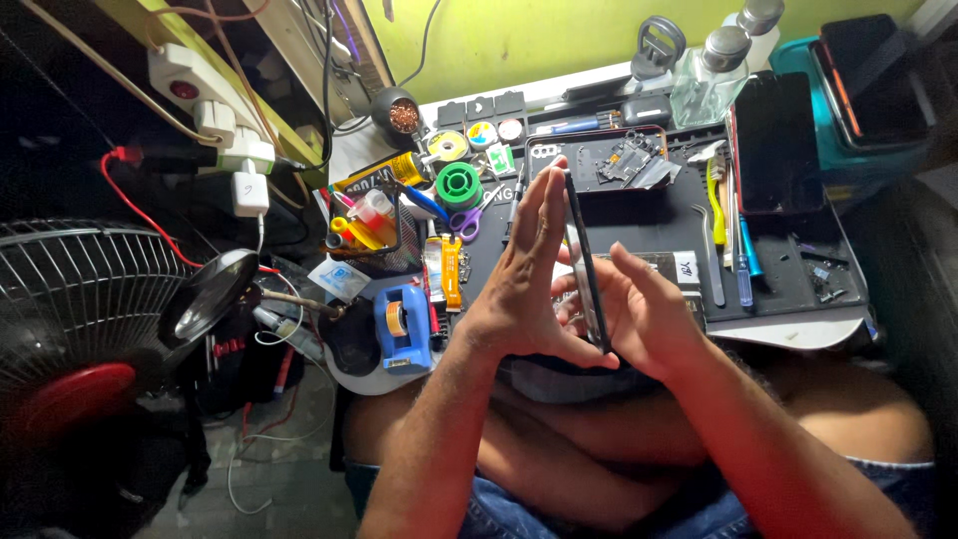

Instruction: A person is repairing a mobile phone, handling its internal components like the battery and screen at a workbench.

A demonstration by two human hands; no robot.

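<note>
From the head camera I look down on my two hands, held together over the near edge of the table, with a phone clamped on edge between them. My left hand lies flat against the phone's left face, fingers stretched upward and thumb hooked under its lower end. My right hand presses against the other face, fingers curled around the lower half. The phone stands nearly upright, its thin dark edge turned toward me, above my lap and just in front of the black work mat. On the mat behind the phone lies an opened phone shell with loose parts inside it. To the right of the hands I see tweezers and a blue-handled tool lying side by side, and beyond them a dark screen panel. To the left sit a blue tape dispenser, a green reel, purple-handled scissors and a mesh basket of small bottles. A glass bottle stands at the back, and a fan stands off to the far left, well apart from the table.
</note>
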